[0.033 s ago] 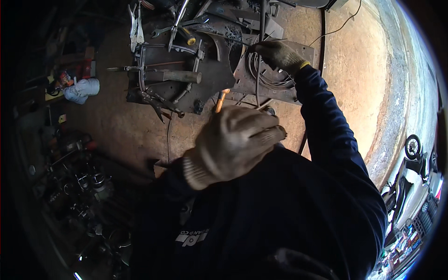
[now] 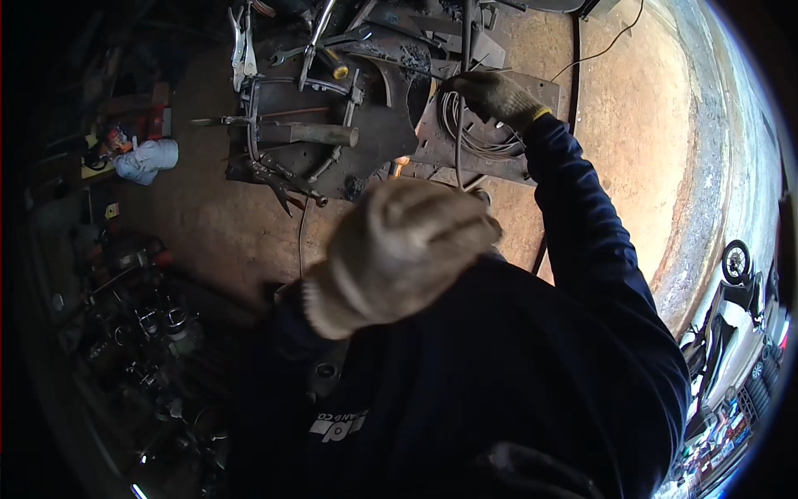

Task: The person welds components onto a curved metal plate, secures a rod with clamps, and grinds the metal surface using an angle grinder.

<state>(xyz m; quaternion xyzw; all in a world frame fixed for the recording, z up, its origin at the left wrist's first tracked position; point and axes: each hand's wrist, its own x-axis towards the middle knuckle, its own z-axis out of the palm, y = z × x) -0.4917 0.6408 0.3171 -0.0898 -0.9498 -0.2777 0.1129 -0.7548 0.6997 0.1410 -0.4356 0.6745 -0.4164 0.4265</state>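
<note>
- Nothing has shifted between the 2 frames: both gloved hands, the wire and the tools on the metal bench sit exactly where they sat before.
- Raised close to the camera, the left hand (image 2: 399,249) wears a tan work glove, fingers curled together in a loose fist; what, if anything, it grips cannot be told, since the glove hides the palm.
- A thin wire (image 2: 458,133) drops from the right hand toward the left glove and disappears behind its knuckles, so contact there cannot be confirmed.
- Farther off, the right hand (image 2: 496,96), in a darker glove with a yellow cuff, is closed on the upper part of that wire, above a coil of wire (image 2: 478,141) lying on a flat steel plate (image 2: 507,158).
- The coil rests just beneath and beside the right hand, well beyond the left hand.
- A small orange glow (image 2: 401,164) shows at the plate's near edge, just above the left glove.
- Left of the plate, a dark metal bench (image 2: 374,125) carries a wooden-handled hammer (image 2: 312,133), locking pliers (image 2: 241,41) and a wrench (image 2: 320,50).
- On the dirt floor (image 2: 224,224) to the far left lies a pale blue bundle (image 2: 145,160).
- Dark blue sleeves (image 2: 582,249) cover both arms.
</note>
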